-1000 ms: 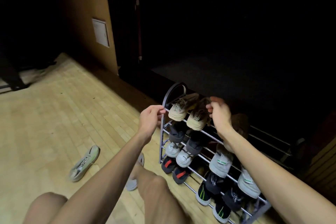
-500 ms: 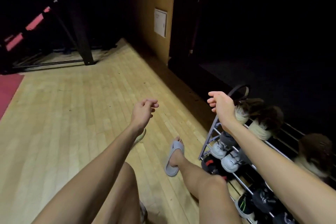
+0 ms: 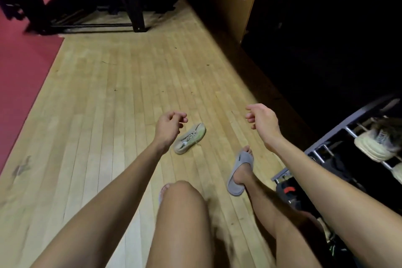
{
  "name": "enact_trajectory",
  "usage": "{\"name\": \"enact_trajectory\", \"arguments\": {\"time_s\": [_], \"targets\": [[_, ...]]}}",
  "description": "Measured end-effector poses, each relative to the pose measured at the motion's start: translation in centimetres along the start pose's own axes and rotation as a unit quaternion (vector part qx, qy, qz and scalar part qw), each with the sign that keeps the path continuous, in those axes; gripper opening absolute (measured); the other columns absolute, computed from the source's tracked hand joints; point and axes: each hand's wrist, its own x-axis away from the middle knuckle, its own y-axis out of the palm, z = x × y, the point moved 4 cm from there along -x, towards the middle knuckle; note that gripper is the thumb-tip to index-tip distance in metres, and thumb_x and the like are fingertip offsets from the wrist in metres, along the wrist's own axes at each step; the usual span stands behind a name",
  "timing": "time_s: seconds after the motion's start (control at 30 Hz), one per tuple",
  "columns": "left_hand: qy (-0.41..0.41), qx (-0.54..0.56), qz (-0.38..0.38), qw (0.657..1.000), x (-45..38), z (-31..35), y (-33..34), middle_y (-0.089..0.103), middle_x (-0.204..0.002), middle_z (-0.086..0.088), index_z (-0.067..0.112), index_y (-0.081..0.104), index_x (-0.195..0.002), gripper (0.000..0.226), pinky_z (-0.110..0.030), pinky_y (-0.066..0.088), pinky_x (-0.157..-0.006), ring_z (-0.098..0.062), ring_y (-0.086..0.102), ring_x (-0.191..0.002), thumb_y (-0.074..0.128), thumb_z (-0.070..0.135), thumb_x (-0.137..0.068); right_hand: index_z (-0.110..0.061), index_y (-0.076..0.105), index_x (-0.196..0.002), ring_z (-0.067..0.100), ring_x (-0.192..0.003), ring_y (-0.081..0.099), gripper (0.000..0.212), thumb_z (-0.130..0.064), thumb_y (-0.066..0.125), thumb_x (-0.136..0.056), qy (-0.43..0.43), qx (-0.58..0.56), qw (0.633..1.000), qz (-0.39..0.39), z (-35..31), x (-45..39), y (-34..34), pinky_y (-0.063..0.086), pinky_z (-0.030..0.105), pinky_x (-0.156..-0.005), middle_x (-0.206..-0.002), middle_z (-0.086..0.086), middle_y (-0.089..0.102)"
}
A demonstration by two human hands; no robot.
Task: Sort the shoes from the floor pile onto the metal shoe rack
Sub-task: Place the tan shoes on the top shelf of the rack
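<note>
A single pale grey-green sneaker (image 3: 189,138) lies on its side on the wooden floor. My left hand (image 3: 169,125) hovers just left of it and above it, fingers loosely curled, holding nothing. My right hand (image 3: 262,120) hangs in the air to the right, also empty with relaxed fingers. The metal shoe rack (image 3: 326,148) shows at the right edge, with beige sneakers (image 3: 374,143) on its top shelf and dark shoes below, partly hidden by my right arm.
My right foot in a grey slide sandal (image 3: 240,172) stands between the sneaker and the rack. A red mat (image 3: 24,72) covers the floor at left. A black metal frame (image 3: 134,6) stands at the back. A wooden wall (image 3: 228,6) borders the floor on the right.
My view has swung left, away from the rack toward the floor. Both hands have left the top shelf and moved out over the floor; the lone sneaker is in sight again.
</note>
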Motion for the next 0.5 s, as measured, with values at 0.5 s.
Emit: {"name": "enact_trajectory", "arguments": {"time_s": [0.5], "targets": [[-0.121, -0.064, 0.009, 0.991, -14.7, -19.2, 0.6, 0.067, -0.081, -0.002, 0.014, 0.066, -0.083, 0.026, -0.017, 0.041, -0.058, -0.005, 0.055, -0.064, 0.044, 0.008, -0.095, -0.016, 0.068, -0.102, 0.012, -0.067, 0.052, 0.025, -0.019, 0.044, -0.095, 0.162, 0.050, 0.978, -0.119, 17.9, -12.7, 14.8, 0.039, 0.024, -0.061, -0.076, -0.001, 0.063]]}}
